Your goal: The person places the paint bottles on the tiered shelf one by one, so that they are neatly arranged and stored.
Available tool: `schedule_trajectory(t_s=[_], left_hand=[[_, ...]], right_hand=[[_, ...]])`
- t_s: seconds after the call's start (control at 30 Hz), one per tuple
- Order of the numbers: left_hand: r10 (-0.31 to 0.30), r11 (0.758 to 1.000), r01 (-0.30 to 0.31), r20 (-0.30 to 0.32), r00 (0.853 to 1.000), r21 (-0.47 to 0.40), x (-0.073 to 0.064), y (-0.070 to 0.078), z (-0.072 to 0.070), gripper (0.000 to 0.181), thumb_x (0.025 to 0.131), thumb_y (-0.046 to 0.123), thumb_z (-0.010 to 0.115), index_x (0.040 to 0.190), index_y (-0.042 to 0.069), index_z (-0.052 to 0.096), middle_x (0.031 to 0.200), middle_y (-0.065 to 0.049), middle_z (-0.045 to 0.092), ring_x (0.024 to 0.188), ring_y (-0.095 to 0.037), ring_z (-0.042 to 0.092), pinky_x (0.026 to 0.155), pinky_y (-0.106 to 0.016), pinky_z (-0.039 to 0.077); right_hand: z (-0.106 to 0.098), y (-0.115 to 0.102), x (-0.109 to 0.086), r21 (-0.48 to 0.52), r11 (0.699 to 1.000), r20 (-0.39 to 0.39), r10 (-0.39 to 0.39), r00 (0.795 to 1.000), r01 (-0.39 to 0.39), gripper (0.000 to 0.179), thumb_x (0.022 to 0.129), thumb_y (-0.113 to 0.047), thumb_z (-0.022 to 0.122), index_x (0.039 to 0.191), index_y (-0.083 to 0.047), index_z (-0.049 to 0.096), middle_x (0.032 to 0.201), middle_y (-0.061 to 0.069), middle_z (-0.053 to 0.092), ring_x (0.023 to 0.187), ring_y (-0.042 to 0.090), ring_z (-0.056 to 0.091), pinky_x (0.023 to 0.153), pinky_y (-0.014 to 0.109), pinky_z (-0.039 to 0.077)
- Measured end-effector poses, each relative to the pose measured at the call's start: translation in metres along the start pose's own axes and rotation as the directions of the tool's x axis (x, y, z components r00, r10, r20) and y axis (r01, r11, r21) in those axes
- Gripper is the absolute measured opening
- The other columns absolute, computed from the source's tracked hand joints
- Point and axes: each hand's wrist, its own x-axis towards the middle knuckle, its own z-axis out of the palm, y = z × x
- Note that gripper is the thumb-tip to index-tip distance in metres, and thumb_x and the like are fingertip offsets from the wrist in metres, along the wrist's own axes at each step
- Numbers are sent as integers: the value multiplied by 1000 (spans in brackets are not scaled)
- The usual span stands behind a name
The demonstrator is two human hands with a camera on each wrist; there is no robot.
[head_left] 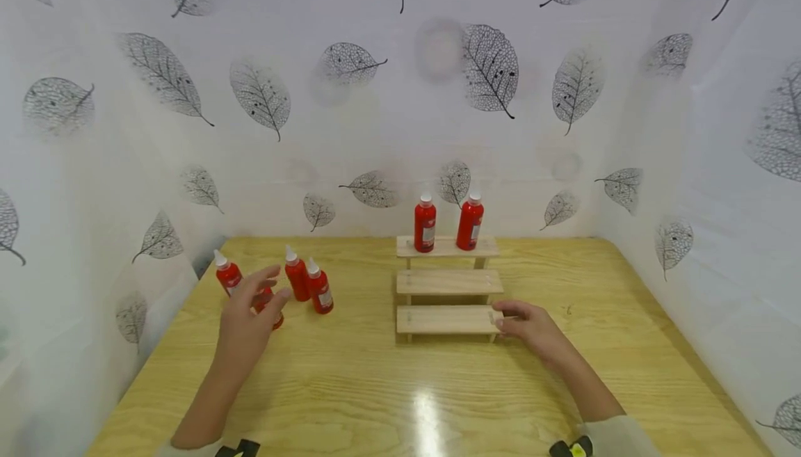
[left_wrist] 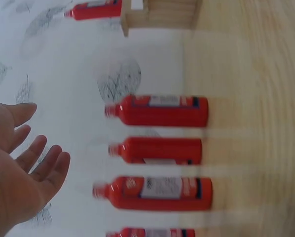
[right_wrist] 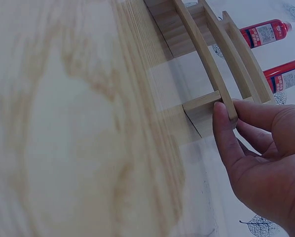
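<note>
A three-step wooden rack (head_left: 449, 282) stands on the table. Two red bottles with white caps, a left one (head_left: 425, 226) and a right one (head_left: 471, 224), are upright on its top step. My right hand (head_left: 533, 327) pinches the right end of the lowest step (right_wrist: 206, 54) between thumb and fingers. Several more red bottles (head_left: 320, 291) stand at the left of the table. Over them hovers my left hand (head_left: 245, 314), fingers spread and slightly bent, holding nothing; it partly hides one bottle (head_left: 275, 318). The left wrist view shows this hand (left_wrist: 24, 168) apart from the bottles (left_wrist: 162, 193).
The wooden table (head_left: 350, 387) reaches back to a white curtain (head_left: 388, 144) printed with grey leaves, which also encloses both sides. A black strap (head_left: 238, 449) sits at the left wrist and another (head_left: 571, 447) at the right.
</note>
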Motion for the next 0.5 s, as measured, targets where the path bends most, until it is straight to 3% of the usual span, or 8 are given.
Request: schedule_trajectory(t_s=[0.13,0.23,0.33,0.5], left_hand=[[-47,999,47,-112,993,-3,-5,-15,-10,44,96,14,69,139,10,58,124,-9,58,106,-11,55,88,-5,45],[-84,996,79,-151,985,-44,-2,-30,-12,46,95,11,70,140,8,57,122,-11,56,105,-6,53,86,-4,45],[-147,987,139,-129,981,-75,2,-45,-13,49,96,15,69,142,5,54,125,-12,55,109,-8,51,85,-3,43],[-270,961,270,6,963,-53,7,-64,-13,57,100,26,64,150,4,44,140,-18,49,118,-24,49,83,0,38]], right_hand=[[1,-1,-1,-2,1000,9,-4,1000,4,53,99,-16,65,141,11,47,127,24,58,101,18,66,87,33,60],[1,-1,-2,-1,1000,2,5,1000,-5,53,99,-16,65,142,10,47,127,24,58,101,18,66,88,33,60],[0,-1,-2,3,1000,-5,10,1000,-10,53,99,-16,65,142,9,48,127,24,57,101,18,65,88,33,60],[0,0,-1,25,1000,4,7,1000,-7,54,98,-16,65,142,10,47,129,27,56,102,18,65,88,34,60]])
